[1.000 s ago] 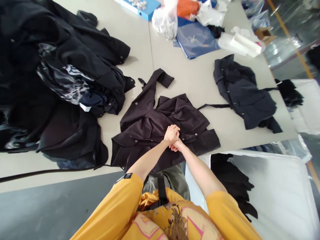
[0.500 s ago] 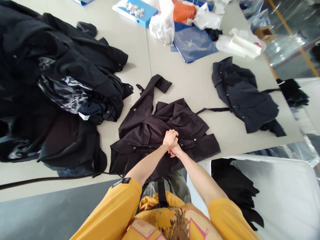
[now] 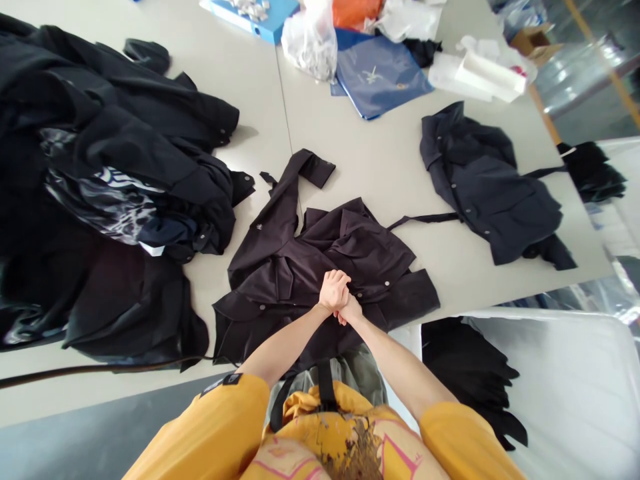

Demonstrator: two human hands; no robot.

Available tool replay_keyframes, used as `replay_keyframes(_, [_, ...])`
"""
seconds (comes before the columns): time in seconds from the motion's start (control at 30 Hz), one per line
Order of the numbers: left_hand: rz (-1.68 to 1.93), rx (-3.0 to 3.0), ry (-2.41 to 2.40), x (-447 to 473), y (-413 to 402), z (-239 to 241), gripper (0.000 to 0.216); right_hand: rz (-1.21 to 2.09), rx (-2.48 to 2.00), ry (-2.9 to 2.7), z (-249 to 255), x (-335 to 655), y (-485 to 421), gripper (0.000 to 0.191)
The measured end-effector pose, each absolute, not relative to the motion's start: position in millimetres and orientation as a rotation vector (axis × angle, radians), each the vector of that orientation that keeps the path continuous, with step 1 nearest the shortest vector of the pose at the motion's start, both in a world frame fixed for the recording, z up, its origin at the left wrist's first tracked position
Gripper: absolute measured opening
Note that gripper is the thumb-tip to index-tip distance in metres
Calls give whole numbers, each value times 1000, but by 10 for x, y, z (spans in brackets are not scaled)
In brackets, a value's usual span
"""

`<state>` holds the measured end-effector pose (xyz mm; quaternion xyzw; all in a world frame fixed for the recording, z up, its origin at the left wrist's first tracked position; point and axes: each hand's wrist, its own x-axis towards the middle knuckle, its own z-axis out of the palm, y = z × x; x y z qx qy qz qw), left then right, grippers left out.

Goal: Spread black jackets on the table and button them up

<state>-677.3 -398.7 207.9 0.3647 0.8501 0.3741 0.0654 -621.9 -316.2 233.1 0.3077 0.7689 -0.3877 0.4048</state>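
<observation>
A dark jacket [image 3: 285, 257] with metal snap buttons lies spread on the table in front of me, one sleeve stretched away from me. My left hand [image 3: 334, 289] is closed over my right hand [image 3: 352, 309], clasped together just above the jacket's front edge. Curled fingertips of the right hand show below the left. Whatever the right hand may hold is hidden. A snap button on the jacket sits just right of the hands.
Dark garments pile up on the left of the table [image 3: 260, 73]. A navy jacket [image 3: 493, 187] lies at right, with a strap towards mine. Blue plastic packets [image 3: 380, 73], a white bag [image 3: 310, 43] and a blue box [image 3: 277, 20] stand behind. A white bin [image 3: 575, 373] with black cloth is at lower right.
The camera view has shifted slightly, so the table's things sit a little differently. My hands stay clasped over the jacket, a touch nearer my body.
</observation>
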Motion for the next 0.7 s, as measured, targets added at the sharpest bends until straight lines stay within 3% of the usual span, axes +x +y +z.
replay_keyframes(0.3, [1108,1040,2566,-6756,-4012,2083,23,-856,760,1905,2391,-6218,-3174,38])
replay_keyframes(0.5, [1065,1010,2542,-6772,-4029,2085,20,-819,813,1948,2393,-6292,-3178,12])
replay_keyframes(0.7, [994,1001,2524,-6848,-3965,2075,14,-872,846,1963,2352,-6333,-3128,20])
